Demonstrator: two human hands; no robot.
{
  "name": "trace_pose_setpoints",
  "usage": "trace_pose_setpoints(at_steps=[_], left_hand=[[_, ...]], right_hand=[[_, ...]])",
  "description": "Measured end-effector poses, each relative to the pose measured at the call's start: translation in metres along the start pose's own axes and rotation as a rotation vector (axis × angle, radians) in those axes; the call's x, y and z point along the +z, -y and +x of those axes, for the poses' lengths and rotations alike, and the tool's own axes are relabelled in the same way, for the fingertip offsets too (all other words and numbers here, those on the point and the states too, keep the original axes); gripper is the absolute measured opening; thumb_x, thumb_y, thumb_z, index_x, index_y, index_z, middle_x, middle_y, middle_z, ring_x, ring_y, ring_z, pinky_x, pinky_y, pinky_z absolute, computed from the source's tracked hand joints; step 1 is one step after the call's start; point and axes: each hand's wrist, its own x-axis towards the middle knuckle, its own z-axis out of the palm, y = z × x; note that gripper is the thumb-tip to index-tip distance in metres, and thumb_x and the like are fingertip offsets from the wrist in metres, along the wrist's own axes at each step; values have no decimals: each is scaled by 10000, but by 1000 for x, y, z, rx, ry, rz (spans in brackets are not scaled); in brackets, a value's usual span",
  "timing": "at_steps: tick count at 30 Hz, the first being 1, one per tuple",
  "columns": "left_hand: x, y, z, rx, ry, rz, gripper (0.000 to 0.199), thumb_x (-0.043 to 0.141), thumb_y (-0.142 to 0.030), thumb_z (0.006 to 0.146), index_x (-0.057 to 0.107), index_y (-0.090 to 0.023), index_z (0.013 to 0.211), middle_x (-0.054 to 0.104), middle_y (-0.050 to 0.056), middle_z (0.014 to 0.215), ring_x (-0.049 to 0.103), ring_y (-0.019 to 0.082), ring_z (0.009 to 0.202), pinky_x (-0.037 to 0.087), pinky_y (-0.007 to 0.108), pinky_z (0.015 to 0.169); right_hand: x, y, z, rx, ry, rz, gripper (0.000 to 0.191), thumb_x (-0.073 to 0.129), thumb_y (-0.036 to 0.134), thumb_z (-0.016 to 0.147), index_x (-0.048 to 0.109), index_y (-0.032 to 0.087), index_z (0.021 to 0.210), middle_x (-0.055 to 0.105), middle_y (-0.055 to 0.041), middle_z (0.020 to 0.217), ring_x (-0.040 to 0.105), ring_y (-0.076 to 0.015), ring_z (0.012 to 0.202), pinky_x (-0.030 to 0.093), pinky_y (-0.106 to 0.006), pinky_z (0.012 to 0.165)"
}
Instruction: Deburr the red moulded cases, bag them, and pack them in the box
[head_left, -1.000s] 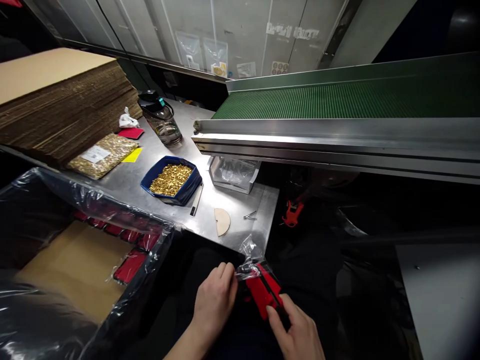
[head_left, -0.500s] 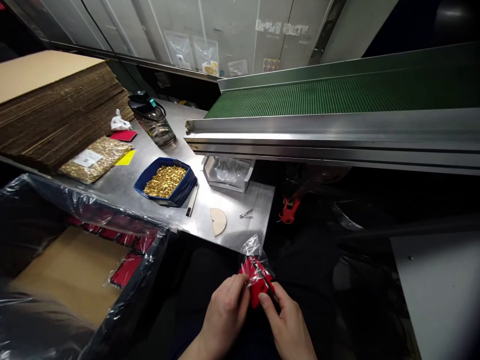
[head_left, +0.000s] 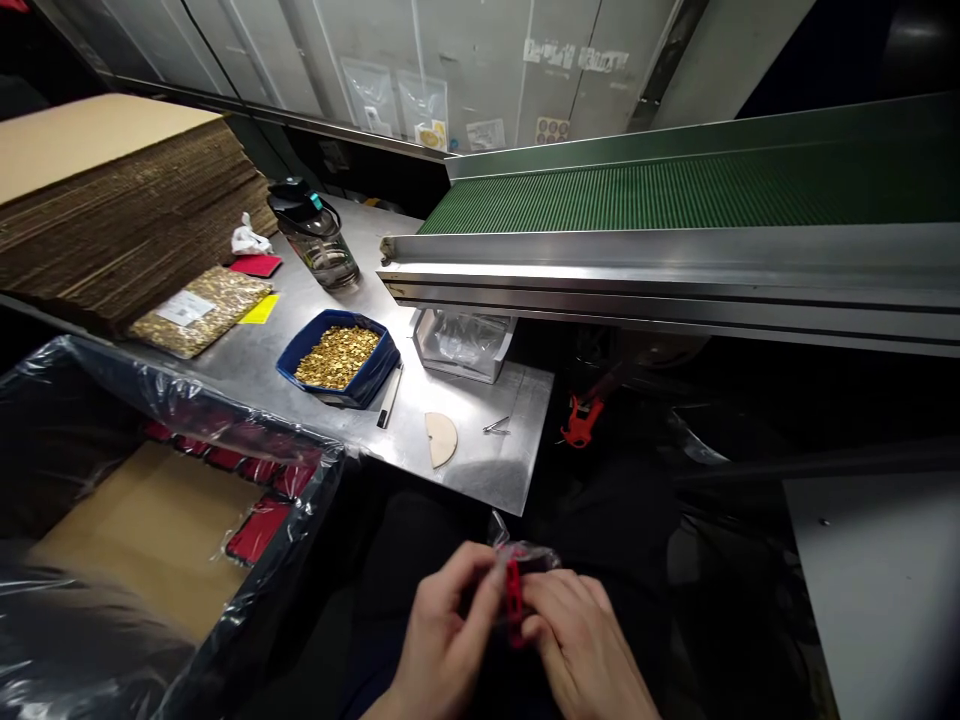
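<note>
A red item (head_left: pixel 514 603) in clear plastic is held between my two hands, in front of the table's edge. It stands nearly edge-on, and its plastic film (head_left: pixel 534 553) sticks up above the fingers. My left hand (head_left: pixel 456 620) pinches the item and film from the left side. From the right, my right hand (head_left: pixel 571 625) has its fingers curled around the other side. On the table above lie a half-round wooden piece (head_left: pixel 441 440) and a small metal tool (head_left: pixel 496 427).
A plastic-lined box (head_left: pixel 330 470) with wrapped red items stands at left. The metal table (head_left: pixel 487 475) bears a blue tray (head_left: pixel 360 392) of gold pieces, a bottle (head_left: pixel 326 250), a pen-like tool (head_left: pixel 390 396) and a bin (head_left: pixel 484 367). A conveyor (head_left: pixel 600 205) extends right.
The red item has turned from showing its broad face to nearly edge-on. My right hand's fingers have moved over its upper right side, and the film is lower. The view has shifted slightly.
</note>
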Motion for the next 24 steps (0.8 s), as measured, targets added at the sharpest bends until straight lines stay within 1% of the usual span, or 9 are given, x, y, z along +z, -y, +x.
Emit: trace_pose_setpoints(at_steps=[3,5,7,10,14,17,19,21,24], left_hand=[[-19,0,5,-78,-176,108,233,555,-397,1007,655,-208,915,631,-18,716,560,125,619,448,210,568],[-28,1,6,15,-220,241,174,586,-352,994,676,-211,948,630,-13,736,558,124,631,454,218,593],[-33,0,6,162,-189,315,128,597,-288,984,704,-218,971,635,16,813,595,143,725,492,235,670],[-35,-5,5,289,-13,262,166,580,-246,980,741,-227,949,622,71,947,624,181,881,546,280,784],[-47,-6,2,241,209,-72,245,697,-432,911,768,-234,1036,592,148,1293,601,294,1210,505,449,1069],[-61,7,-2,160,501,-447,754,889,-520,700,629,-294,1371,488,144,1519,494,386,1399,362,565,1190],[-66,20,-6,12,620,-658,1044,935,-471,654,402,-331,1540,540,132,1473,562,357,1337,403,549,1149],[-66,33,-9,-151,573,-802,999,893,-469,718,348,-317,1541,603,97,1358,628,284,1216,444,465,1089],[-63,48,-11,-334,361,-877,541,715,-571,875,563,-204,1241,629,31,1066,624,155,926,463,296,893]], right_hand=[[-24,2,-3,-307,-81,-272,268,613,272,973,671,308,1232,783,-29,1155,727,-225,1008,521,-375,921],[-33,4,-1,-480,-154,-391,321,600,183,951,689,322,1227,777,-29,1211,725,-222,1066,526,-370,948],[-35,8,6,-545,-216,-420,295,602,188,942,724,325,1173,710,-59,1356,666,-272,1231,528,-416,998],[-31,19,22,-492,-185,-283,283,562,173,959,758,305,1115,685,-94,1383,660,-286,1233,580,-405,922],[-20,35,32,-431,-105,111,329,548,196,978,761,348,1178,793,-54,1010,723,-229,898,611,-343,735],[-9,44,33,-205,-137,449,224,631,297,964,794,376,1095,782,-61,965,728,-242,843,621,-346,700],[-2,48,36,-38,-122,569,162,658,347,954,811,348,1005,768,-59,919,732,-228,812,616,-304,674],[3,49,41,-3,-55,567,161,655,358,956,805,321,1003,761,-55,934,737,-212,838,614,-270,715],[5,48,48,-42,48,475,211,585,344,998,780,305,1069,749,-59,1023,730,-202,933,597,-256,825]])
